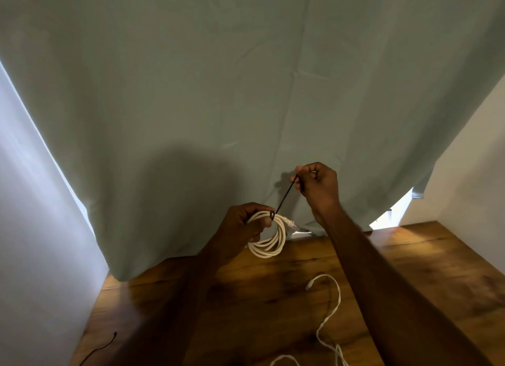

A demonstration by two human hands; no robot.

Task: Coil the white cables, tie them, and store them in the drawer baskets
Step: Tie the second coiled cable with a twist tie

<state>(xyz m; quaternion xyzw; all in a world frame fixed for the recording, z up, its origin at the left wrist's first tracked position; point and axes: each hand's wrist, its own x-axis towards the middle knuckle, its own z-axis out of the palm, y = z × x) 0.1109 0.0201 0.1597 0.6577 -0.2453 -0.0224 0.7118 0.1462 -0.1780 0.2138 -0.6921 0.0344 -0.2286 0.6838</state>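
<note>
My left hand [244, 224] grips a coiled white cable [270, 244] above the far part of the wooden table [423, 270]. A thin black tie [284, 194] is looped round the top of the coil and runs taut up to the right. My right hand [318, 186] pinches the tie's upper end, raised above and to the right of the coil. The coil's plug end [293, 224] sticks out to the right. A second white cable [332, 313] lies loose and uncoiled on the table under my right forearm. No drawer or basket is in view.
A grey-green curtain [218, 92] hangs right behind the table and drapes onto its far edge. White walls stand close on the left and right. Another black tie [102, 348] lies at the table's near left corner.
</note>
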